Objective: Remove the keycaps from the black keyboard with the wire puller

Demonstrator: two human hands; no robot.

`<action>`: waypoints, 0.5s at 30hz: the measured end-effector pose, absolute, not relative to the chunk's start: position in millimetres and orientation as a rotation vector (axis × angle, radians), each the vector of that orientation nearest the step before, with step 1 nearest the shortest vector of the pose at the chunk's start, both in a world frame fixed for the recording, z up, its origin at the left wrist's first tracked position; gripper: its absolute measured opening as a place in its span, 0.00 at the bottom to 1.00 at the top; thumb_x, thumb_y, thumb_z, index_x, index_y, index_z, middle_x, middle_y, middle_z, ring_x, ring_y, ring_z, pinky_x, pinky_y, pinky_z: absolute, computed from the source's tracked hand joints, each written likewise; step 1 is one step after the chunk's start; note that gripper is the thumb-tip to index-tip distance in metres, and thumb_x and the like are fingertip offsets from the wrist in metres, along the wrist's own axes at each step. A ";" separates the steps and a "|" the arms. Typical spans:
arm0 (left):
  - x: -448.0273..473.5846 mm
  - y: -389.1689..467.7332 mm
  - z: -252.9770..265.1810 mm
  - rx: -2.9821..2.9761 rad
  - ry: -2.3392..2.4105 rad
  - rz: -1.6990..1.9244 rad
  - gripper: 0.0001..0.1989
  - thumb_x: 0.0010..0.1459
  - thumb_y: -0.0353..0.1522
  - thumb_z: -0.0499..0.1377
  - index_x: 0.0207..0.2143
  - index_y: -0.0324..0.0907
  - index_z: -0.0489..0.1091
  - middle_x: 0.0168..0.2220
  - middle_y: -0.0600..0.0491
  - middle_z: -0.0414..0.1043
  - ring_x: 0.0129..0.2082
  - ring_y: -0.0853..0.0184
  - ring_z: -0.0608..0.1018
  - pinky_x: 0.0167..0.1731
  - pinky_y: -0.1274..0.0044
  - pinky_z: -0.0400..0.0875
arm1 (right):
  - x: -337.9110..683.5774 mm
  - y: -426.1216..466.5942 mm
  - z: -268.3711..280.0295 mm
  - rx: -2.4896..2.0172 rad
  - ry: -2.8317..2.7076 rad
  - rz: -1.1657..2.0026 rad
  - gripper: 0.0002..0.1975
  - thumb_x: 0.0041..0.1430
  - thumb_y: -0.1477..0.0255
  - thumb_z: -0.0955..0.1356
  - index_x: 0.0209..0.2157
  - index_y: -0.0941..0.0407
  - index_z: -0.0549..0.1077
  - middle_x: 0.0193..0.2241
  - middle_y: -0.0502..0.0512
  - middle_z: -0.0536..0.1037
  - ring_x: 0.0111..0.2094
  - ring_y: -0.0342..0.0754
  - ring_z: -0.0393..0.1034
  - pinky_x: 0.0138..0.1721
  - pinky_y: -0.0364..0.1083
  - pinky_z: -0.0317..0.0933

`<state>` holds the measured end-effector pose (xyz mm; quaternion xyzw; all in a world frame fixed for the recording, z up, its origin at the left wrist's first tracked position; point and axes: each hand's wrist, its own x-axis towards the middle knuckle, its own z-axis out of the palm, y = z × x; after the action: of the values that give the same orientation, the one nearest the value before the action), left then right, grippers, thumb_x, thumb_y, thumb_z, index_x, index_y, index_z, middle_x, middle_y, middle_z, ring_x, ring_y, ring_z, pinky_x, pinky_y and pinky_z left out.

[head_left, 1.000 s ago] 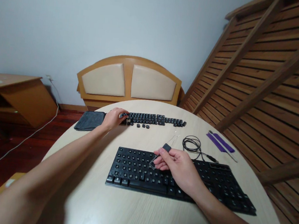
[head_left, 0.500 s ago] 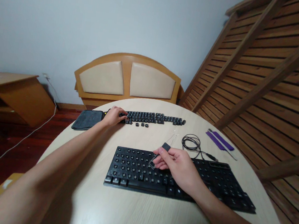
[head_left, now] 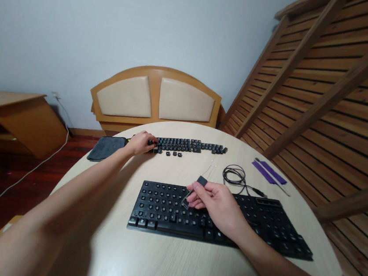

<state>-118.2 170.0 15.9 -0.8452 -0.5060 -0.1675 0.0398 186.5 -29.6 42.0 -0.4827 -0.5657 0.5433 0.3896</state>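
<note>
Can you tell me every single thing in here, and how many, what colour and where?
Table: one, pale wood, middle
Keyboard: one, black, on table, many keycaps missing
Loose keys: too many to count, black, table's far side
Tool: one, black with wire ends, over keyboard
Cable: one, black, coiled behind keyboard
Strips: two, purple, table's right
Pad: one, dark grey, table's left
Headboard: one, tan with cream panels, behind table
Slatted panel: one, brown, far right
Desk: one, brown, left
Floor: one, dark red, left
Cord: one, white, left
Wall: pale blue-grey, back
Left hand: one, at the loose keys
Right hand: one, holding the tool
</note>
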 end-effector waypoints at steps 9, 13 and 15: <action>-119.4 174.8 14.5 -2.617 -1.443 -0.384 0.14 0.55 0.35 0.58 0.42 0.46 0.78 0.39 0.48 0.79 0.42 0.57 0.74 0.44 0.71 0.66 | 186.2 -29.9 43.7 -1.221 -1.426 1.395 0.20 0.58 0.57 0.69 0.32 0.62 0.77 0.25 0.56 0.81 0.25 0.42 0.75 0.29 0.41 0.68; -120.9 176.9 12.2 -2.610 -1.419 -0.357 0.13 0.57 0.37 0.57 0.42 0.46 0.78 0.38 0.50 0.79 0.41 0.58 0.74 0.45 0.71 0.66 | 186.6 -28.9 42.1 -1.228 -1.425 1.394 0.20 0.58 0.56 0.69 0.33 0.62 0.78 0.25 0.56 0.81 0.26 0.43 0.75 0.29 0.42 0.68; -121.4 177.7 11.5 -2.604 -1.414 -0.345 0.13 0.56 0.37 0.57 0.41 0.47 0.78 0.38 0.50 0.80 0.41 0.58 0.74 0.45 0.71 0.66 | 186.7 -28.3 41.3 -1.238 -1.425 1.398 0.20 0.58 0.57 0.69 0.33 0.62 0.78 0.25 0.56 0.81 0.26 0.42 0.75 0.29 0.42 0.68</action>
<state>-121.4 177.7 11.5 -0.8702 -0.4725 -0.1153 0.0792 186.7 -28.3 41.3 -0.4861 -0.5596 0.5491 0.3860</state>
